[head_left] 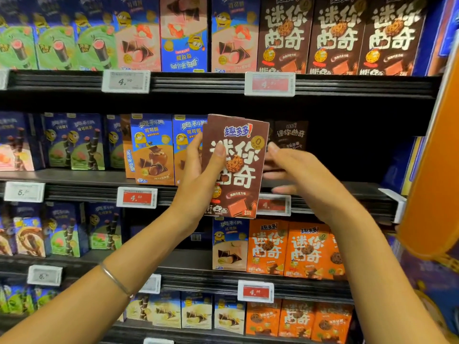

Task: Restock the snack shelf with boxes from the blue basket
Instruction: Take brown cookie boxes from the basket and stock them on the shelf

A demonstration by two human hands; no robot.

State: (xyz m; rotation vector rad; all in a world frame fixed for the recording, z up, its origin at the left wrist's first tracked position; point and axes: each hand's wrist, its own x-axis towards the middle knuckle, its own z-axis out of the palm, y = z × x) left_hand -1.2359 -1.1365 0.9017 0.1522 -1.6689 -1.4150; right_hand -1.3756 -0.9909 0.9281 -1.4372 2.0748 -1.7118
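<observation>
1. Holding the brown cookie box (236, 167) mid-frame: the left hand (198, 170) grips its left edge, thumb on the front. The right hand (298, 170) is just beside it, fingers loose and open, a bit blurry.
2. I'd slide it upright, face out, into the dark gap (342, 157) right of centre, in front of the matching box (290, 135).
3. The box reads 趣多多 and 迷你曲奇; the red tag (136, 197) to its lower left says 4.50.

Dark metal store shelving (198, 103) fills the frame in stacked tiers running left to right. Each tier has a ribbed black front rail (360, 86). White-framed electronic price tags (126, 81) clip to the rails, some with grey screens and some with red. A shadowed recess (347, 155) sits at middle right. A blurred orange panel (432, 170) rises along the right edge.
</observation>
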